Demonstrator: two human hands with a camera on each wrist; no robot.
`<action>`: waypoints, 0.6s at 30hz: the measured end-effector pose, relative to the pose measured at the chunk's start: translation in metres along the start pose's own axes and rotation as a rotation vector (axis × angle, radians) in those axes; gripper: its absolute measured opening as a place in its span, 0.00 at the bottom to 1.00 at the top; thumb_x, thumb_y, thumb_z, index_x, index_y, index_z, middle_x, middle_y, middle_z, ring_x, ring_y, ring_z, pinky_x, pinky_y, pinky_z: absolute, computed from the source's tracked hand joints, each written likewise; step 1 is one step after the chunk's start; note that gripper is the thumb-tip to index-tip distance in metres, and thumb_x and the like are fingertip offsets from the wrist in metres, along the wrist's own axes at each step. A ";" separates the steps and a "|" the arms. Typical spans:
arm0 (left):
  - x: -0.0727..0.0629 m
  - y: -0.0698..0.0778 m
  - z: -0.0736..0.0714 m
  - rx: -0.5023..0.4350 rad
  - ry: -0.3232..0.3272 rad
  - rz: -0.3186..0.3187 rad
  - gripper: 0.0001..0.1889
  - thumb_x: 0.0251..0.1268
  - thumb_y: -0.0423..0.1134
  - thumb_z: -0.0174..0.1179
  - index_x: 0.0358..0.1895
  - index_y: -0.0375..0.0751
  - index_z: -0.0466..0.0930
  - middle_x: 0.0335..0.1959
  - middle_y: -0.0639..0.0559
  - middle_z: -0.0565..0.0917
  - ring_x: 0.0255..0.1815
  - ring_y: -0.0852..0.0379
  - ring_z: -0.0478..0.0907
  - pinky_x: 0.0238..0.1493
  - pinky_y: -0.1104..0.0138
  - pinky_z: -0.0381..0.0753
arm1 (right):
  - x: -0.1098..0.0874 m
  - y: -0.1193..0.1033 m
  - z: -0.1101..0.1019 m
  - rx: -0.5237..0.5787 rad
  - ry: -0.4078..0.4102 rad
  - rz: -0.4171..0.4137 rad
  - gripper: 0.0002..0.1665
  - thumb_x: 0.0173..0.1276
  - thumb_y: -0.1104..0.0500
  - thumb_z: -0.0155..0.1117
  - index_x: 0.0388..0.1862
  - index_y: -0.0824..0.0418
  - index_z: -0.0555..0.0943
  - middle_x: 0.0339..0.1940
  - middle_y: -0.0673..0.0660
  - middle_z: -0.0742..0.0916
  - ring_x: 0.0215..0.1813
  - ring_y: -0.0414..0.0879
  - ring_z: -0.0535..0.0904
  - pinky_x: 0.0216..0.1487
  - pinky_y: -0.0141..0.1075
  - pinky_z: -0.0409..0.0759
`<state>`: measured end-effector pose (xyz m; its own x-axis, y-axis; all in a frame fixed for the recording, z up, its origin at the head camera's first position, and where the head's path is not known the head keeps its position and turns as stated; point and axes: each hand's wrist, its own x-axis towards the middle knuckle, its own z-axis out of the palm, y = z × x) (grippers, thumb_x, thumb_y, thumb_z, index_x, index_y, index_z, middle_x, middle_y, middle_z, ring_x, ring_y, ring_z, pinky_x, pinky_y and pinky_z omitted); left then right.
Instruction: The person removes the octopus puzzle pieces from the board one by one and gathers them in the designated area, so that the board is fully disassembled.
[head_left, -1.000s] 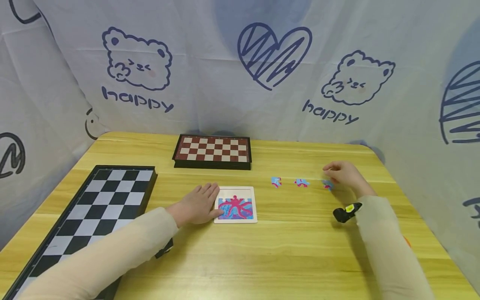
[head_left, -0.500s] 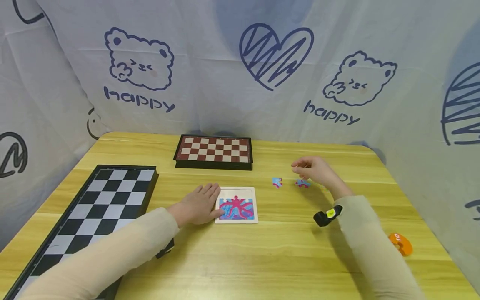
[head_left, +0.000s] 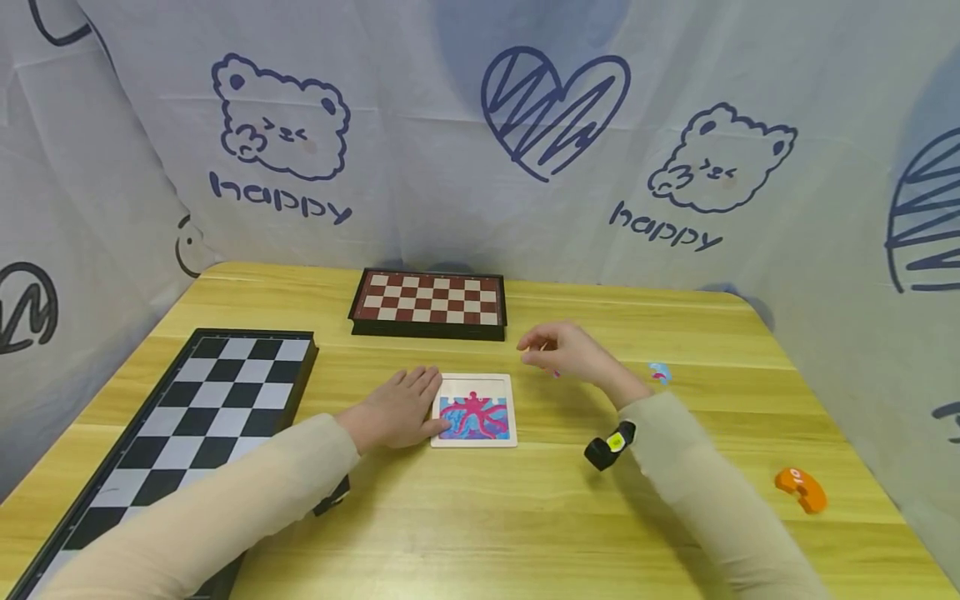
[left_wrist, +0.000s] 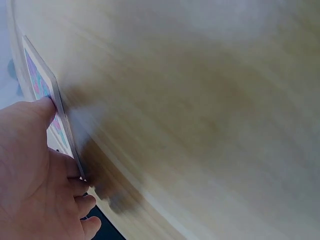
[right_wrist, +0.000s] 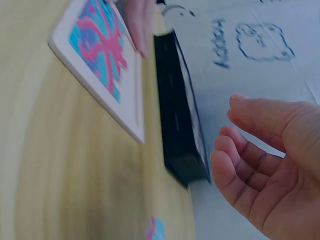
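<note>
A small framed jigsaw puzzle (head_left: 474, 421) with a pink octopus on blue lies mid-table, its upper part without pieces. My left hand (head_left: 393, 410) rests at its left edge, fingers stretched out and thumb lying on the picture; in the left wrist view the thumb (left_wrist: 47, 107) overlaps the frame. Right of the puzzle, my right hand (head_left: 573, 354) hovers over the table with loosely bent fingers and nothing between them. A puzzle piece (head_left: 556, 374) peeks out beneath it, and another puzzle piece (head_left: 660, 372) lies farther right. The spot between them is hidden by the hand and wrist.
A brown-and-white chessboard box (head_left: 427, 302) stands behind the puzzle. The large black-and-white chessboard (head_left: 202, 408) fills the left side, beneath the left forearm. At the right lies an orange curved piece (head_left: 802, 490) marked 10. A printed cloth (head_left: 420, 150) hangs behind the table.
My right hand has swept left from the rightmost puzzle piece, past the middle one, to above the leftmost. The orange piece has come out from behind the sleeve. My left hand stays put.
</note>
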<state>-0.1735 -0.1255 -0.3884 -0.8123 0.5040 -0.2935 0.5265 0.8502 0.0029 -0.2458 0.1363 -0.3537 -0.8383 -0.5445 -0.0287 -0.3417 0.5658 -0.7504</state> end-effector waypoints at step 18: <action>-0.002 0.000 -0.004 -0.035 -0.015 -0.012 0.44 0.65 0.64 0.42 0.70 0.30 0.49 0.71 0.38 0.49 0.71 0.42 0.45 0.67 0.52 0.47 | 0.018 -0.022 0.065 -0.157 -0.219 -0.096 0.13 0.61 0.59 0.66 0.43 0.62 0.80 0.26 0.49 0.79 0.28 0.42 0.73 0.31 0.31 0.74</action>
<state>-0.1728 -0.1258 -0.3840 -0.8143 0.4918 -0.3082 0.5075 0.8610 0.0331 -0.2257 0.0735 -0.3809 -0.6931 -0.7114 -0.1168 -0.4910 0.5845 -0.6460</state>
